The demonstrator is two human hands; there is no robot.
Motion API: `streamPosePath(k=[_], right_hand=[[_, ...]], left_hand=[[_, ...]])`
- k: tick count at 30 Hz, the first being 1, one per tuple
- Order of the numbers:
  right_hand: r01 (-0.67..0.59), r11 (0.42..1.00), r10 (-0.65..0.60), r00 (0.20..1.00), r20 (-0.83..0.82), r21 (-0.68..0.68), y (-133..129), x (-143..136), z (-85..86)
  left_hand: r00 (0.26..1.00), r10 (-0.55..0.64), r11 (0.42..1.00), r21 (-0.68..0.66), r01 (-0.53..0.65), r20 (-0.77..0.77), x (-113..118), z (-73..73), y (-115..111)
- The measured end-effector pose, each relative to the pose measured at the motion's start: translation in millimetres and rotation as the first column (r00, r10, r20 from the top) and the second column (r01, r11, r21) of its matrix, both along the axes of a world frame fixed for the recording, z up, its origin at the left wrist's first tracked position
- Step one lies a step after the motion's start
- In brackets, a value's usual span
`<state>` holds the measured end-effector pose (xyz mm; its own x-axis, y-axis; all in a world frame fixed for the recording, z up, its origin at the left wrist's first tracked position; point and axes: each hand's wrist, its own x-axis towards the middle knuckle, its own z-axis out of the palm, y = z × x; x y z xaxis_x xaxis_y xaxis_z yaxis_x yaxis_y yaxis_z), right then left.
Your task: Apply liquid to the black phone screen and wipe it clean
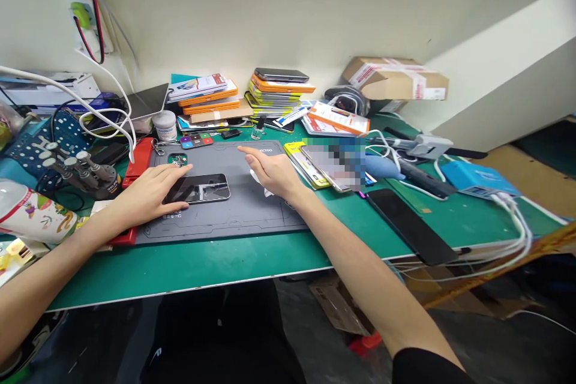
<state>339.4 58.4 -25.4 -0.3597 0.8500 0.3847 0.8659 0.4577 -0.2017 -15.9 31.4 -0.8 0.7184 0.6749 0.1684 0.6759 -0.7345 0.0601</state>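
Note:
A dark-screened smartphone (207,188) lies face up on the grey work mat (243,219), with light reflected in its glass. My left hand (150,192) straddles its left end, fingers along the far edge and thumb along the near edge. To the right of the phone, my right hand (276,177) is above the mat, fingers pointing left and curled round a white wipe (254,176). Only small bits of the wipe show beside the palm; the rest is hidden. Small screws or parts lie in a recess (177,159) of the mat beyond my left hand.
Stacks of boxed phone parts (276,90) stand along the wall. To the left are a screwdriver holder (96,177) and a patterned cup (38,213). A black phone screen (407,225), a blue charging hub (481,179) and loose cables are on the right.

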Motion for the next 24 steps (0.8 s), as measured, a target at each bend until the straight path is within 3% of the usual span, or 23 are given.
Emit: streamPosePath(k=[9, 15, 19, 24], right_hand=[[-0.097, 0.994, 0.099, 0.994, 0.046, -0.052, -5, -8, -4.3], [0.008, 0.992, -0.002, 0.999, 0.047, -0.126, -4, 27, 12.7], [-0.108, 0.959, 0.100, 0.994, -0.043, -0.261, 2, 45, 13.4], [-0.201, 0.968, 0.167, 0.962, -0.214, -0.148, -3, 13, 6.2]], left_hand=[[0.997, -0.064, 0.997, 0.050, 0.062, 0.050, 2, 3.8, -4], [0.998, 0.012, 0.999, 0.031, -0.014, 0.057, 4, 1.2, -6], [0.996, 0.058, 0.998, 0.003, -0.059, 0.067, 5, -0.6, -10], [0.993, 0.066, 0.997, 0.028, -0.069, 0.099, 5, -1.4, -13]])
